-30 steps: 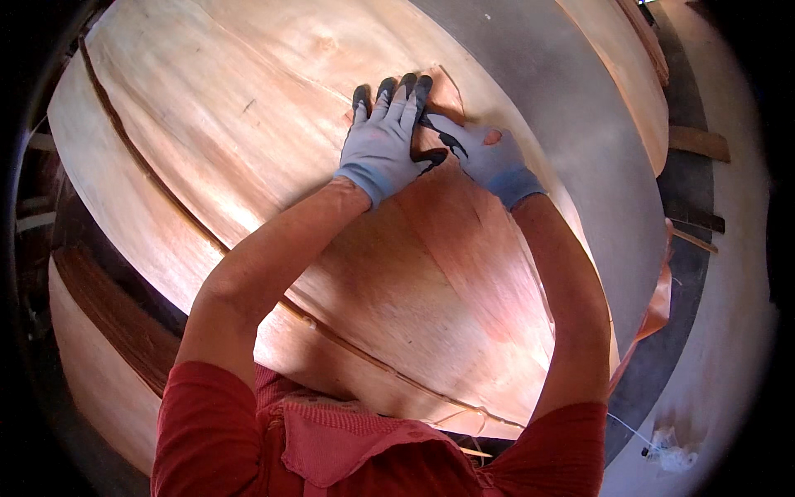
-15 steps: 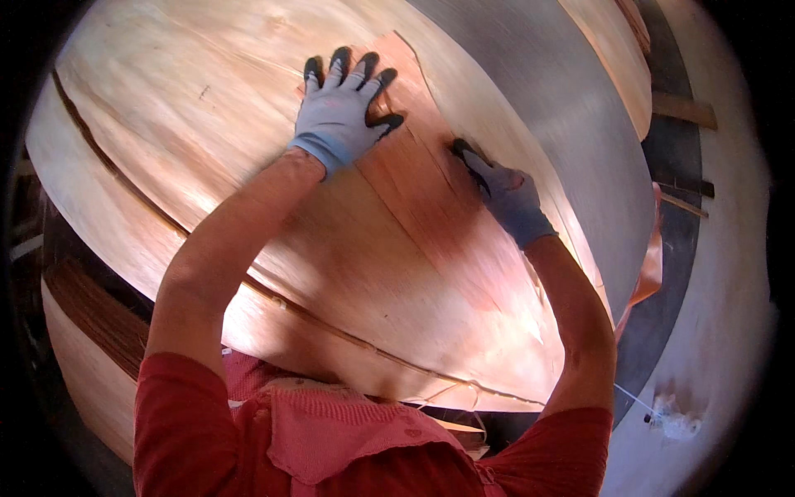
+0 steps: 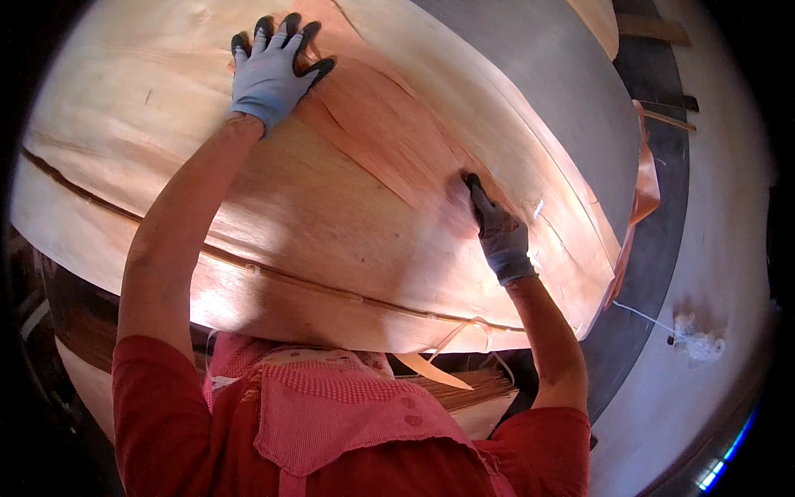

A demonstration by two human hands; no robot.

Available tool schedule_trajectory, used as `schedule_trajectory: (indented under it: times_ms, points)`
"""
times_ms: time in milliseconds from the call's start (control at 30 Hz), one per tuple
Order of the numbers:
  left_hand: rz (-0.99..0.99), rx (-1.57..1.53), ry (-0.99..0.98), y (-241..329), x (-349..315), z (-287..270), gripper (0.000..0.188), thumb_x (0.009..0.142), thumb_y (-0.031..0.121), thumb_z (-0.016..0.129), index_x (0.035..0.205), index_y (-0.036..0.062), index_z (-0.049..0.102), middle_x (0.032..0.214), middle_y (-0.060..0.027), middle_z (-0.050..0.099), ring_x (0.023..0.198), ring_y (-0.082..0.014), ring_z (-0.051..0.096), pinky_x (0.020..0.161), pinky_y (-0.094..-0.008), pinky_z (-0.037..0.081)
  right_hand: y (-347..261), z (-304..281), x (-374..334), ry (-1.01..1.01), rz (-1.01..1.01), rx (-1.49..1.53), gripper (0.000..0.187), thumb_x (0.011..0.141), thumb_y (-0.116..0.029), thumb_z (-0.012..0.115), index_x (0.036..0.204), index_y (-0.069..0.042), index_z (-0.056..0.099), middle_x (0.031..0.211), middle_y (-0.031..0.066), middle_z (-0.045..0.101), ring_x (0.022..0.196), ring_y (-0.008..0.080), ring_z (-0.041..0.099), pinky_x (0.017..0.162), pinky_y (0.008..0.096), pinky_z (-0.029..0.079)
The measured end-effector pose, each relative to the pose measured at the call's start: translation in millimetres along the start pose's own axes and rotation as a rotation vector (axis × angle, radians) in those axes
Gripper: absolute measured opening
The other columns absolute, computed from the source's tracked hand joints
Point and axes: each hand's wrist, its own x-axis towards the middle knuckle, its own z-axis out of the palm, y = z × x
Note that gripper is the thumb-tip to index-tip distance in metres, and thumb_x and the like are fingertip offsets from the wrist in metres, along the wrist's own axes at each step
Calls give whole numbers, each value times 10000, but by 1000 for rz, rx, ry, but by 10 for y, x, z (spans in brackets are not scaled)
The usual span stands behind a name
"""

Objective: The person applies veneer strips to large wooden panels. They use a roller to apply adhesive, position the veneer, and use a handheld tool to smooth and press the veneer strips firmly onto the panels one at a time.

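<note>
My left hand [image 3: 272, 79], in a grey glove with black fingertips, lies with spread fingers on a reddish strip of wood veneer [image 3: 373, 124]. The strip rests on a broad, pale veneer sheet [image 3: 273, 199]. Closer to me and to the right, my right hand [image 3: 502, 236], in the same kind of glove, touches the near part of the strip along its right side. Its fingers are drawn together and pressed down. Whatever they hold, if anything, is hidden.
A dark split [image 3: 306, 286] runs along the near side of the pale sheet. A thin loose sliver of veneer [image 3: 435, 373] hangs at the near edge. To the right are a smooth grey sheet [image 3: 530, 91], a torn reddish veneer piece [image 3: 644, 186] and a white string bundle [image 3: 700, 340].
My right hand has slid along the reddish strip toward me and to the right. My left hand stays spread at the strip's far part. The whole view has shifted.
</note>
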Motion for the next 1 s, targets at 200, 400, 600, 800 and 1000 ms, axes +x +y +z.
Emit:
schedule_trajectory:
  times_ms: [200,400,600,800,1000]
  points:
    - [0,-4,-9,-11,-32,-22,650,886,651,471,1459,371,343,1548,-3,307,1442,-296,228,1130,-613,120,115,379,-744,38,92,-74,614,909,-122,511,1463,-329,350,760,126,584,575,304,624,495,410,506]
    - [1,13,-118,59,4,-100,647,900,647,450,1469,365,323,1567,3,265,1448,-313,204,1127,-631,105,77,380,-1243,-51,233,-8,618,897,-104,539,1452,-307,358,885,99,656,690,291,655,589,397,522]
    - [-27,21,-155,-13,-26,-96,695,902,646,446,1497,334,268,1578,-14,236,1456,-330,178,1138,-603,98,129,-353,-583,243,254,629,521,927,-44,523,1422,-82,364,1224,104,640,710,238,684,666,341,537]
    - [-27,-79,-85,58,10,-15,872,878,687,443,1541,223,118,1584,-49,213,1460,-320,166,1137,-607,88,447,22,118,138,336,211,444,860,-387,676,1244,-192,567,1013,104,697,797,272,689,656,391,539]
    - [-36,-87,-68,25,-39,-25,954,876,689,440,1536,96,89,1578,-136,185,1458,-339,155,1132,-611,87,111,-583,-45,98,331,282,208,877,-322,657,1010,-163,668,728,129,668,613,292,656,506,385,496]
